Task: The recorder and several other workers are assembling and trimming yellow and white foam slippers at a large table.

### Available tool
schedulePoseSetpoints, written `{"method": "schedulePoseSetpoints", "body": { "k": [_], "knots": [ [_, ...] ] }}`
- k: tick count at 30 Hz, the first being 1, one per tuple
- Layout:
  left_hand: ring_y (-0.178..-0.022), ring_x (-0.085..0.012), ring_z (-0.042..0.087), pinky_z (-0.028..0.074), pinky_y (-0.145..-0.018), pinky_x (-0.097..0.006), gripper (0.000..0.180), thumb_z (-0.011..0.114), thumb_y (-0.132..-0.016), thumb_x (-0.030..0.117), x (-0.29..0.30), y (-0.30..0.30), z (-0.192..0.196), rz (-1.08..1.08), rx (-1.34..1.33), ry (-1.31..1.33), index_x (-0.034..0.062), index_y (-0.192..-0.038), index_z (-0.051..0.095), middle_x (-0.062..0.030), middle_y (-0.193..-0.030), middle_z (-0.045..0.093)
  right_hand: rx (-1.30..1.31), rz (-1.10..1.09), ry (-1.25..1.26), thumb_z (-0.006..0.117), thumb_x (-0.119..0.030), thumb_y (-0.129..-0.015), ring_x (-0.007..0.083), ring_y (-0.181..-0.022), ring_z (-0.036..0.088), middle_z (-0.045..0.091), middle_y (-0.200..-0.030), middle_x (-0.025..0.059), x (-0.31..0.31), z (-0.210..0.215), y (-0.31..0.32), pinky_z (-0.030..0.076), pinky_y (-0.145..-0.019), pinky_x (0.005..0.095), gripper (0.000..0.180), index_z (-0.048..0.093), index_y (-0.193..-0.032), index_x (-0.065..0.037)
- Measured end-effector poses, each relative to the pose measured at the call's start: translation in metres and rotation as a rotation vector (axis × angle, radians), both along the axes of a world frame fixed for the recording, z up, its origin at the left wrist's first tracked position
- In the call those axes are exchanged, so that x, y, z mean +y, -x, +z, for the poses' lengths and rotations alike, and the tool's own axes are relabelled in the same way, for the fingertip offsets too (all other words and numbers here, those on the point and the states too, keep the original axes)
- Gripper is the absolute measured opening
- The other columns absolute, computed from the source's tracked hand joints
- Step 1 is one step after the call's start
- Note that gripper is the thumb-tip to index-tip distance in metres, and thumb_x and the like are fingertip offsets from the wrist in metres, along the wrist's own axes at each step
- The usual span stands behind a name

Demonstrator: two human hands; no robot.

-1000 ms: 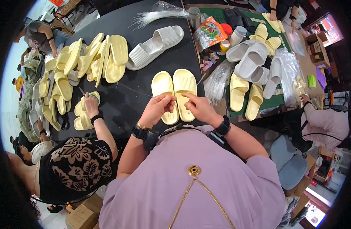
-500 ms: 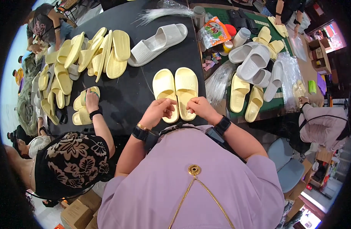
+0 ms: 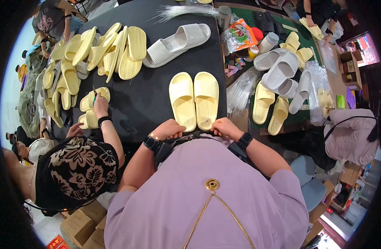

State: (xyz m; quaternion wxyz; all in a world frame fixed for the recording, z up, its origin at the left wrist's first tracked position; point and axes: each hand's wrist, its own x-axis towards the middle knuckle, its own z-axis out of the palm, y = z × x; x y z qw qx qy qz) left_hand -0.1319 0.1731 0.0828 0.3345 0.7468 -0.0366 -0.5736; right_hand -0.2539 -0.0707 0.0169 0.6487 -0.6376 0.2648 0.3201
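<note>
Yellow slippers [image 3: 194,99] are laid side by side as a pair, soles down, toes away from the person, on the black table [image 3: 157,99], right at its near edge. Left hand [image 3: 169,129] is curled at the heel of the left slipper, right hand [image 3: 226,127] curled at the heel of the right one; both touch or nearly touch the heels, but whether anything is pinched cannot be told, fingers are hidden underneath. Placement looks meant to keep the pair matched and squared up, judged from the alignment.

White slippers [image 3: 178,39] lie further back, apart from the pair. A pile of yellow slippers [image 3: 103,52] is stacked on edge at far left. A co-worker's hand [image 3: 100,106] is pressed on another small yellow pair [image 3: 91,99]. Grey and yellow slippers [image 3: 279,76] and clear plastic bags [image 3: 242,89] sit on the green mat [image 3: 300,118] to the right. Nothing lies between the hands and the pair.
</note>
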Motion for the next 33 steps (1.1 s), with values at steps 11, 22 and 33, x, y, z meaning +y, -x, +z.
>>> {"method": "schedulePoseSetpoints", "body": {
  "k": [11, 22, 33],
  "knots": [
    [-0.036, -0.0075, 0.032, 0.022, -0.034, -0.024, 0.034, 0.058, -0.083, 0.025, -0.01, -0.021, -0.04, -0.113, 0.232, -0.049, 0.0064, -0.054, 0.052, 0.0017, -0.045, 0.041, -0.082, -0.025, 0.069, 0.054, -0.014, -0.083, 0.0077, -0.043, 0.046, 0.058, -0.058, 0.0034, 0.0, -0.002, -0.027, 0.035, -0.04, 0.0215, 0.02, 0.064, -0.073, 0.0],
    [-0.047, -0.0079, 0.047, 0.037, -0.042, -0.022, 0.033, 0.054, -0.089, 0.03, -0.034, -0.039, -0.044, 0.465, -0.044, 0.17, 0.0017, -0.074, 0.061, -0.0018, -0.061, 0.055, -0.209, -0.368, -0.115, 0.048, -0.02, -0.092, 0.0114, -0.058, 0.058, 0.062, -0.078, 0.0079, 0.006, -0.007, -0.071, 0.046, -0.051, 0.0231, 0.025, 0.058, -0.096, 0.002],
    [-0.049, -0.0078, 0.05, 0.041, -0.044, -0.022, 0.028, 0.058, -0.087, 0.024, -0.013, -0.033, -0.032, 0.42, -0.172, 0.27, -0.0021, -0.079, 0.064, -0.0025, -0.062, 0.056, 0.046, -0.399, 0.165, 0.054, -0.02, -0.089, 0.0088, -0.052, 0.05, 0.055, -0.062, 0.0011, -0.068, -0.036, 0.092, 0.038, -0.047, 0.0219, 0.018, 0.061, -0.081, -0.006]
  ]
}}
